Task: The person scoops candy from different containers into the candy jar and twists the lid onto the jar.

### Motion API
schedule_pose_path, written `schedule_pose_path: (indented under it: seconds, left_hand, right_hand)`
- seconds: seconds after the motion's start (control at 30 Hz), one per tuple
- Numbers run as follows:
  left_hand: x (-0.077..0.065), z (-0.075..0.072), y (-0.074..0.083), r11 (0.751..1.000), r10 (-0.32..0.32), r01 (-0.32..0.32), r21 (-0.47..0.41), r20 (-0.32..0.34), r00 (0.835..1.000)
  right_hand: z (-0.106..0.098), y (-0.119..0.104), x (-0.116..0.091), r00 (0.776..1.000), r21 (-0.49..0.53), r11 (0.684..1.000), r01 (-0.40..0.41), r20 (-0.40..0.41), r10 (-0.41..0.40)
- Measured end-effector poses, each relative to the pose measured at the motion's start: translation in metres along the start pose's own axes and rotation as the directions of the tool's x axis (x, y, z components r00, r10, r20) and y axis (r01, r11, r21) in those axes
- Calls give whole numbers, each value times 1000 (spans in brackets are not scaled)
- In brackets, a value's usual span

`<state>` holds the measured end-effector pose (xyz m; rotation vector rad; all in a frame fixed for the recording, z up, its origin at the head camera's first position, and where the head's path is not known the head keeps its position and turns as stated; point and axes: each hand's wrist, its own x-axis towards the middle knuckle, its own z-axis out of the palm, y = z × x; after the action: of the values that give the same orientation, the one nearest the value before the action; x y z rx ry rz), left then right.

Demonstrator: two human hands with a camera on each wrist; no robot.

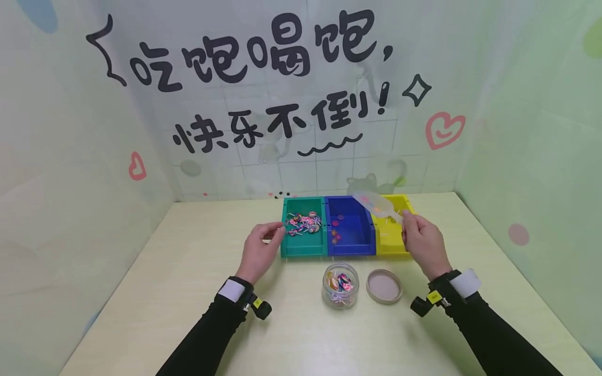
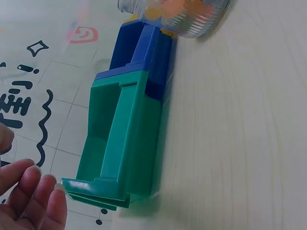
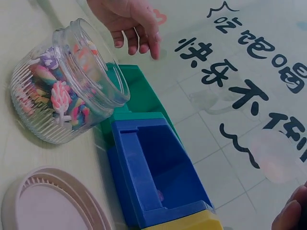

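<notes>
My right hand (image 1: 425, 245) grips the handle of a translucent scoop (image 1: 375, 204) over the blue bin (image 1: 350, 249) and yellow bin (image 1: 392, 245). Small pinkish and orange spots show in the scoop's bowl. At the left side of the green bin (image 1: 303, 249), my left hand (image 1: 261, 248) has relaxed fingers, with fingertips right at the bin's edge in the left wrist view. Small striped lollipop-like pieces (image 1: 304, 223) lie in the green bin. A few reddish pieces (image 1: 336, 233) lie along the blue bin's left side, and small pale sticks (image 1: 388, 220) in the yellow one.
In front of the bins stands a lidless glass jar (image 1: 340, 300) with colourful pieces inside. Its pale round lid (image 1: 384, 286) lies to the right on the light wooden table (image 1: 197, 261). A printed curtain (image 1: 282, 177) hangs behind the bins, with walls at both sides.
</notes>
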<state>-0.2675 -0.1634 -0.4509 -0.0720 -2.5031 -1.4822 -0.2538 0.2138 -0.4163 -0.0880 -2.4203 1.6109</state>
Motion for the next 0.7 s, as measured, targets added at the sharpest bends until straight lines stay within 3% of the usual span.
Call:
schedule_pose_path:
  seconds: [0.47,0.6,0.7]
  left_hand:
    - [-22,6,18,996,78,-73,-52,114,990]
    - [-29,12,21,994,103,-95,-49,179,978]
    - [-35,17,22,993,114,-100,-67,254,960]
  right_hand:
    - [-19,-5,-5,997,110,993,46,-59,-39]
    - [-26,-8,-9,997,134,989,59,-52,-52]
    - [-30,-12,-13,997,160,985,71,-42,-65]
